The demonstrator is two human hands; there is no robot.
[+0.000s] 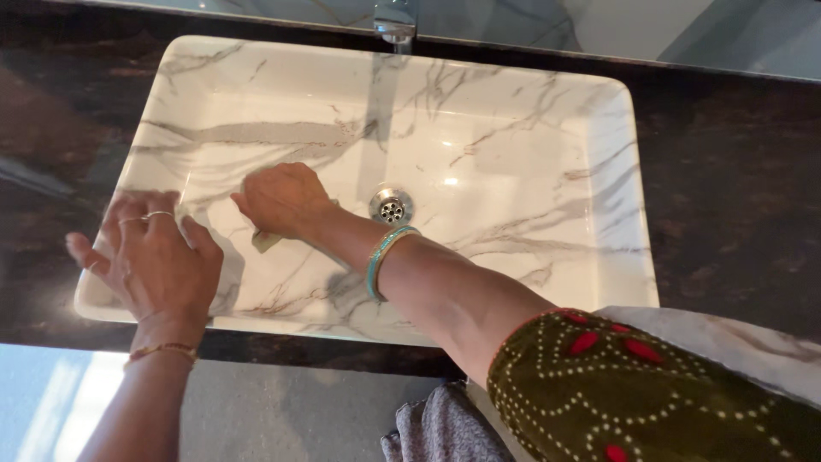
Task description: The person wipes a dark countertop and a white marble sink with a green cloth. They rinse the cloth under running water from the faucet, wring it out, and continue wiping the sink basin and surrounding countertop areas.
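Scrub pad (265,240), small and pale, sits inside the marble-patterned basin (513,111), left of the drain (391,206), clenched under the right hand (280,199). Left hand (158,261), fingers spread flat, braces the basin's left rim; wet glaze could let it slide.

I am looking down at both my arms. My left hand (154,261) is lying flat, palm down, fingers spread wide — rings showing on two of them, a thin bracelet at the wrist. My right hand (280,201) is reaching forward and across, fingers curled under in a loose fist — a turquoise bangle sitting on that forearm.
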